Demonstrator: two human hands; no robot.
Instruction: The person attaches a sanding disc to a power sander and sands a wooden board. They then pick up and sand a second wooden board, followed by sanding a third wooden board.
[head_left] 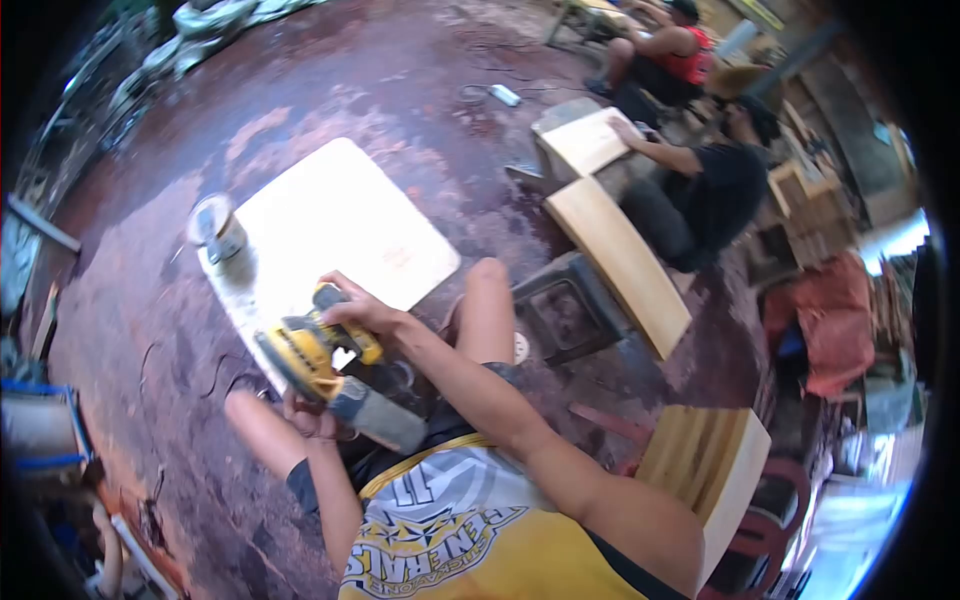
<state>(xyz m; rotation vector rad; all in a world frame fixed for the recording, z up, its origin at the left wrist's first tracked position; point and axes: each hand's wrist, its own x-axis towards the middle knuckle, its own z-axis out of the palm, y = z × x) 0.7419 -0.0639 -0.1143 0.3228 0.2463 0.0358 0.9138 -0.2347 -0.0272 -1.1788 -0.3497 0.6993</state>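
A yellow and black orbital sander [300,355] with a grey dust canister [385,415] is held above my lap, tilted on its side. My right hand [362,308] is closed round its handle. Against the sander's lower side, by the pad and canister, is my left hand [312,416]; its fingers are partly hidden and appear closed on the tool. Just beyond the sander lies a pale square board [345,220], very bright in the light. A can [218,230] stands at the board's left edge.
At right, a long wooden board [625,265] rests by a dark stool [565,310]. A stack of wood planks [695,465] is near my right elbow. A person in dark clothes [725,180] works at a panel [588,140]; another in red [680,55] sits farther back.
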